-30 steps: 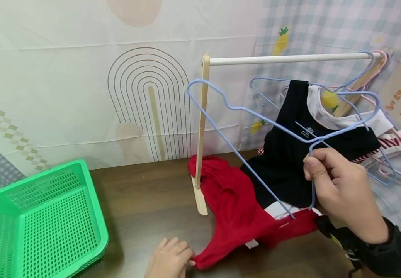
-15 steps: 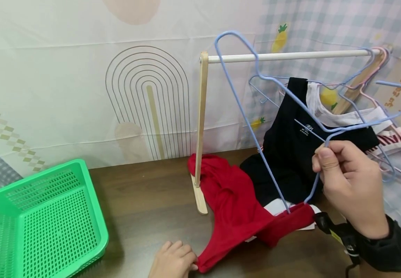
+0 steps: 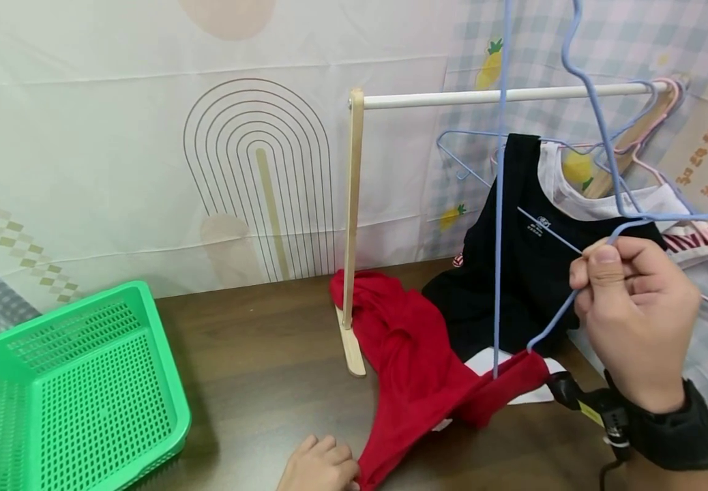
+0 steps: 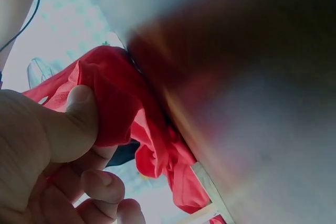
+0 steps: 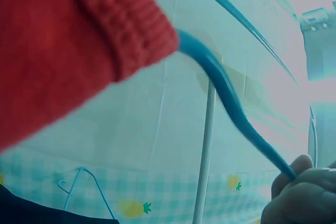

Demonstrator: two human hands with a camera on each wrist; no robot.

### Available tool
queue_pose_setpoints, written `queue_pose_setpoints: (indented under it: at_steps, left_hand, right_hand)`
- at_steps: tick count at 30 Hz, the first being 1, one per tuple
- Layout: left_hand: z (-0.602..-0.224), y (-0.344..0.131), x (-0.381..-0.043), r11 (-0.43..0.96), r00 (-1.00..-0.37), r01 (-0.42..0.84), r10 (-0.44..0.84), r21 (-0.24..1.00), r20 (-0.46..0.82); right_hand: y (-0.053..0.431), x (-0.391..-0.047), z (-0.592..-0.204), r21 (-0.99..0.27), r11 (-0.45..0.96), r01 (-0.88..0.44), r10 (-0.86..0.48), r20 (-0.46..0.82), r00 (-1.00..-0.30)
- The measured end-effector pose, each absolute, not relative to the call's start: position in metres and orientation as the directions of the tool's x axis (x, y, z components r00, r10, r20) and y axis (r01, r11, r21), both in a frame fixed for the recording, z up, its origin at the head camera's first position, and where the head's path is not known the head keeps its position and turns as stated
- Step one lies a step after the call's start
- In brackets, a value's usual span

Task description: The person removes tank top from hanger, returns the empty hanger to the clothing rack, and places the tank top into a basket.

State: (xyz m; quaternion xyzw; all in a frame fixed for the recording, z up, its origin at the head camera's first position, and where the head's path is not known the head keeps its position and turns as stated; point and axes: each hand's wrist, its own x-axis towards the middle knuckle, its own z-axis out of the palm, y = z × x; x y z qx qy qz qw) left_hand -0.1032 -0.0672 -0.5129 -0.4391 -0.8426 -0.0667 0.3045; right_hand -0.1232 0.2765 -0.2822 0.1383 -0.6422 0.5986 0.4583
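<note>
My right hand (image 3: pixel 639 310) pinches a blue wire hanger (image 3: pixel 599 123) by its thin bar, between thumb and index finger. The hanger stands tilted upright, its top past the upper frame edge, and its lower end goes into the opening of a red garment (image 3: pixel 415 382). In the right wrist view the blue hanger bar (image 5: pixel 231 98) comes out of the ribbed red edge (image 5: pixel 142 30). At the bottom of the head view my left hand (image 3: pixel 323 467) holds the garment's near edge. The left wrist view shows that hand's thumb (image 4: pixel 81 103) pressing the red cloth (image 4: pixel 113 103).
A wooden rack with a white rail (image 3: pixel 440 100) stands at the back right, its left post (image 3: pixel 354 218) behind the red garment. Black and white tops (image 3: pixel 513 273) hang there on blue and pink hangers. A green plastic basket (image 3: pixel 179 402) sits at the left on the brown table (image 3: pixel 256 354).
My right hand has moved right and slightly up, swinging the hanger from slanted to near upright, its lower end staying in the red garment. My left hand has shifted slightly right and down.
</note>
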Motion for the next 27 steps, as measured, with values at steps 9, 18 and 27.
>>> queue_pose_setpoints:
  at_steps: [9,18,27]
  left_hand:
    - [-0.51,-0.075,-0.103,0.643,-0.515,0.753,0.708,-0.141,0.483]
    - [-0.496,-0.088,-0.107,0.684,-0.592,0.729,0.651,-0.029,0.476]
    - [-0.49,-0.09,-0.107,0.697,-0.626,0.717,0.629,0.022,0.461]
  right_hand:
    - [0.281,-0.12,-0.278,-0.641,0.486,-0.595,0.393,0.768,-0.506]
    - [0.283,-0.123,-0.286,-0.588,0.657,-0.471,0.298,0.777,-0.555]
    - [0.283,-0.135,-0.283,-0.492,0.768,-0.41,0.16,0.767,-0.621]
